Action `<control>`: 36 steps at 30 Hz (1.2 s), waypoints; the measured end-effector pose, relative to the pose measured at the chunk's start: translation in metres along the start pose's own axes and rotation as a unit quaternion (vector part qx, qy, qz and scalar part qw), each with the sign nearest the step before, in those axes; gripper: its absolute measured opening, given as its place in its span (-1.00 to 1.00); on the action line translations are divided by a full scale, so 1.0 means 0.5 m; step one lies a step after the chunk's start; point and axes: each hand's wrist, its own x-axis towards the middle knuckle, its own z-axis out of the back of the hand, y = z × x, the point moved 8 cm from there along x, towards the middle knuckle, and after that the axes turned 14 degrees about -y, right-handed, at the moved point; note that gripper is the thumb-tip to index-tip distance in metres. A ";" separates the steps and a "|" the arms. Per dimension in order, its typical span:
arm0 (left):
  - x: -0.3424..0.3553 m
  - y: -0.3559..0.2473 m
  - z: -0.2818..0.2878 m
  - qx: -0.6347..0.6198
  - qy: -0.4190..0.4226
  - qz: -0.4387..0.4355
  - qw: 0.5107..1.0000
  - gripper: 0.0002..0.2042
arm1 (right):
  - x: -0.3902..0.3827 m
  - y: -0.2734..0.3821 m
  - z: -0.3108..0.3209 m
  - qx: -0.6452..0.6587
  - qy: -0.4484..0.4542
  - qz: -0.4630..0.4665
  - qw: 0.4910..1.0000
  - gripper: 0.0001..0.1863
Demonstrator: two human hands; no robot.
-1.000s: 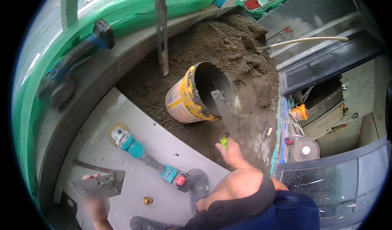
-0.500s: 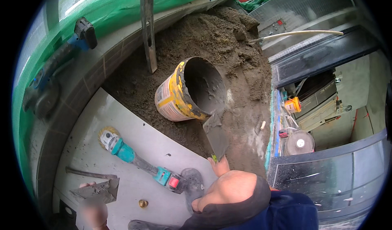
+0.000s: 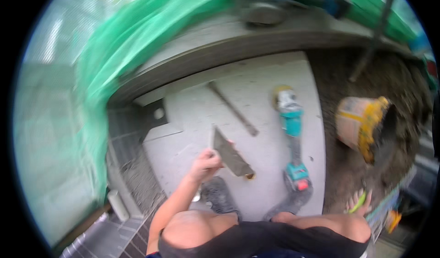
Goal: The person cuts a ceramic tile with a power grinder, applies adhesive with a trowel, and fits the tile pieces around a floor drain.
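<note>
My left hand [image 3: 207, 165] is closed on the edge of a cut piece of tile [image 3: 230, 156], whose face is spread with grey mortar. The piece is tilted above the pale slab. At the right, my right hand [image 3: 360, 203] grips the yellow-green handle of a trowel [image 3: 376, 170]. Its blurred blade points toward the mouth of a mortar-smeared yellow and white bucket [image 3: 357, 120], which leans over on its side. Where the blade meets the bucket rim is too blurred to make out.
A teal angle grinder [image 3: 293, 125] and a hammer-like long tool [image 3: 233, 109] lie on the pale slab [image 3: 256, 74]. Another power tool [image 3: 284, 3] sits on the ledge. Wet mortar [image 3: 339, 74] surrounds the bucket. Green netting [image 3: 133, 42] hangs behind; my shoe [image 3: 220, 196] stands nearby.
My view has swung left, so the slab is now central and the bucket at the right. My left hand has raised and tilted the tile piece; the trowel stays in my right hand.
</note>
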 end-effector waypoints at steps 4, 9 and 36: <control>-0.107 -0.022 0.083 -0.097 -0.007 -0.008 0.995 -0.36 | 0.091 0.040 -0.103 -0.087 0.095 0.070 0.989 -0.44; -0.111 0.034 0.101 -0.113 -0.090 -0.050 0.988 -0.37 | 0.092 -0.065 -0.094 -0.043 0.138 0.065 0.987 -0.50; -0.130 -0.112 0.447 -0.170 -0.266 -0.258 0.913 -0.50 | -0.141 0.761 -0.342 0.236 0.574 0.040 0.783 -0.52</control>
